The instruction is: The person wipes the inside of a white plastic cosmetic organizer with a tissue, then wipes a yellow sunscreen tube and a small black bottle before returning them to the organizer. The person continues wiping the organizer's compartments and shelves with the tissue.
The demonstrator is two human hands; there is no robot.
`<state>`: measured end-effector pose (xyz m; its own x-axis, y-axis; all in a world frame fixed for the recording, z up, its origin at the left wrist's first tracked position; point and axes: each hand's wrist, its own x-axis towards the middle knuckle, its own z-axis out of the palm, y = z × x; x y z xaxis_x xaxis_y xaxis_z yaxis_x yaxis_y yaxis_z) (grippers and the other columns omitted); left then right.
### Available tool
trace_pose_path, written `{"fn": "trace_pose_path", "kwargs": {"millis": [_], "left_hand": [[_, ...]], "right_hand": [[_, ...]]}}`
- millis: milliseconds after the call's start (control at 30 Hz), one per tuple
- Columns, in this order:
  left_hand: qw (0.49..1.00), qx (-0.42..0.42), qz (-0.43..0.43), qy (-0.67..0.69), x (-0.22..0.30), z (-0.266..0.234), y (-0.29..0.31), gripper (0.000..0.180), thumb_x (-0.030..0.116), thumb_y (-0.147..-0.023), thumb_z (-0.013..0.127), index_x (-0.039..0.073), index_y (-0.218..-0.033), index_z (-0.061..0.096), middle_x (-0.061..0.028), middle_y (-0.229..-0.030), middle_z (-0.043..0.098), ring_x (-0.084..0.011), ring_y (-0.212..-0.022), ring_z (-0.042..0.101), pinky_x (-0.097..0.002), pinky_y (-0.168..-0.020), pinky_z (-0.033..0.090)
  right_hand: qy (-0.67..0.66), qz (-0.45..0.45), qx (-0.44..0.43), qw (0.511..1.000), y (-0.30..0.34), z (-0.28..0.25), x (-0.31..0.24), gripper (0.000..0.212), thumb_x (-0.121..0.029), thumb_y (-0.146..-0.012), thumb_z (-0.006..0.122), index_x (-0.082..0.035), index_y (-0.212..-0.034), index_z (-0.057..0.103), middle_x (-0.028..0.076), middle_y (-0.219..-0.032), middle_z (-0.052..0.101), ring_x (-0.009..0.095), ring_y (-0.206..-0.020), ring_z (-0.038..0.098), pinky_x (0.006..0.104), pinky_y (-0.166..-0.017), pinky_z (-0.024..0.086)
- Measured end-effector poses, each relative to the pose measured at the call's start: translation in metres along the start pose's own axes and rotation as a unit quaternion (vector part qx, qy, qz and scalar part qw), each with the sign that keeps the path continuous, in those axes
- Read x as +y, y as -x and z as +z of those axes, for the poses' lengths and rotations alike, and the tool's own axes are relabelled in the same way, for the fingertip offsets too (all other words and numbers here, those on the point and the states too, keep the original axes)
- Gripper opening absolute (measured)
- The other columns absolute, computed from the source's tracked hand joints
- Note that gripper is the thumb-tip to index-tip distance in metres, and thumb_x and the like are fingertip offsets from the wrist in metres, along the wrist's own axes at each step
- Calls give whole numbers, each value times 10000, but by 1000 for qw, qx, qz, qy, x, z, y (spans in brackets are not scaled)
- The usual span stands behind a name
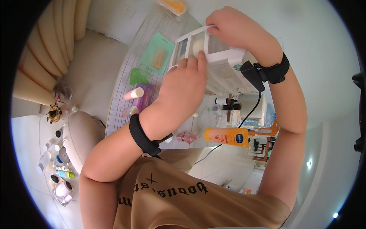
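A white drawer organizer [225, 57] with clear panels stands tilted in the view, at the upper middle. My right hand [238, 30] is closed round its top edge, the fingers curled over the white frame. Against the front of the organizer lies my left hand [183, 86], its fingers stretched out and the fingertips on the frame beside a drawer. A pale round thing [198, 45] shows through the drawer next to those fingertips. Black bands circle both wrists; the right one carries a small black device [253, 75] with a cable.
Left of the organizer, a teal bag [157, 53], a green wrapper [139, 76], a pink tube [134, 93] and a purple box [144, 98] lie on the tiled-pattern tabletop [118, 86]. An orange lotion bottle [225, 136] and a pink glass bottle [187, 137] stand nearer. A beige chair [82, 133] is at left.
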<state>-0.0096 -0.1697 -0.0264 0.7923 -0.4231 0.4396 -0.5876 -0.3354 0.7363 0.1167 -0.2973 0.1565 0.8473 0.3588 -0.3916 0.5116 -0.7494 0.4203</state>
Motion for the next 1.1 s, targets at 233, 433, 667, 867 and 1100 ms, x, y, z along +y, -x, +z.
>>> {"fn": "trace_pose_path", "kwargs": {"millis": [233,433,667,867,1100], "left_hand": [[1000,-3,-22,-16,-1,2,-13,443,-18,-892,707,-58,-1319,599,-208,-1147,723,-367,-1036,773,-429,-810,657],[999,17,-23,-34,0,3,-15,312,-32,-901,701,-19,-1194,594,-201,-1125,729,-351,-1033,784,-428,-809,665],[999,7,-25,-32,-2,2,-16,290,-19,-917,697,-9,-1188,595,-184,-1124,728,-352,-1032,783,-429,-808,671],[999,16,-27,-32,-2,6,-14,283,-2,-923,692,-1,-1191,598,-180,-1109,728,-344,-1030,783,-429,-805,670],[999,24,-27,-33,-1,8,-14,279,15,-923,691,0,-1187,602,-175,-1100,729,-333,-1013,785,-418,-791,669]], "right_hand": [[18,-31,-25,999,3,0,-13,212,-188,-1025,711,1,-1048,803,217,-867,755,433,-822,722,515,-779,580],[-99,-93,-100,986,24,-17,-25,207,-199,-1042,689,-12,-1024,775,213,-823,713,437,-795,684,531,-747,539],[-27,-41,-67,997,0,-6,9,170,-164,-1079,642,-20,-1080,732,226,-853,698,444,-822,656,515,-755,522],[-45,-74,-96,992,13,-18,-16,179,-172,-1101,613,-26,-1082,715,225,-853,693,451,-834,656,517,-767,521],[-51,-70,-94,992,8,-20,-7,174,-179,-1104,611,-30,-1098,699,232,-881,707,458,-851,671,518,-774,524]]}}
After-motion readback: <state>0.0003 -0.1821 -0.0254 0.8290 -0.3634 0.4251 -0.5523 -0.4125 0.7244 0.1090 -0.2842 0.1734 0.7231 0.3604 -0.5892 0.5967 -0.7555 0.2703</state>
